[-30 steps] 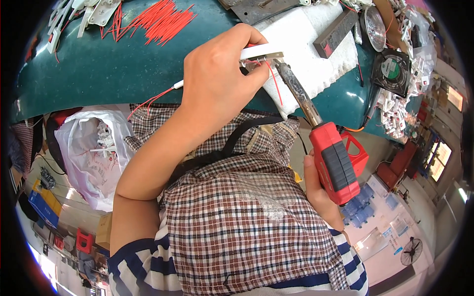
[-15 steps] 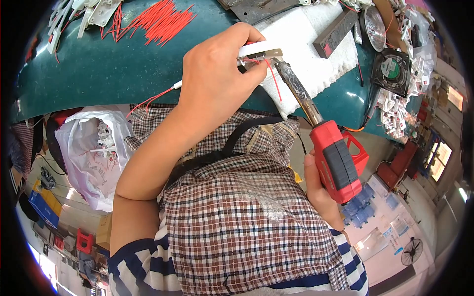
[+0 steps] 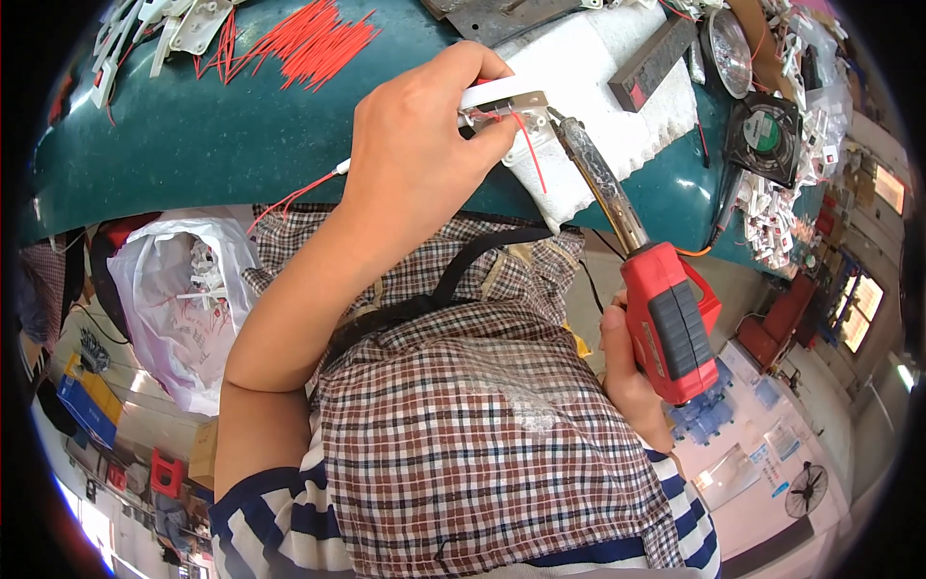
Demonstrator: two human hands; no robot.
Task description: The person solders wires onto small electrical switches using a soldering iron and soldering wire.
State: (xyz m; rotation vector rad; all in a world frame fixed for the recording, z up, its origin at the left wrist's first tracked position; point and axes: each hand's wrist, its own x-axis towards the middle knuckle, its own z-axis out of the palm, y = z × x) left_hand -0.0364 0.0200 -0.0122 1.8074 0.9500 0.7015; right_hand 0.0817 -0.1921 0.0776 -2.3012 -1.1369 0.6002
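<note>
Gripping a white part, your left hand hovered over the teal bench. Your right hand clutched a red soldering gun; red wires littered the bench.

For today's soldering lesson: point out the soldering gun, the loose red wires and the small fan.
soldering gun [image 3: 667, 328], head view, red grip.
loose red wires [image 3: 313, 41], head view, pile's middle.
small fan [image 3: 764, 133], head view, hub.

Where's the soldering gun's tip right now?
In the head view, upper middle: the soldering gun, held in the right hand, has its tip at the small white part pinched in the left hand, beside the white foam pad.
</note>
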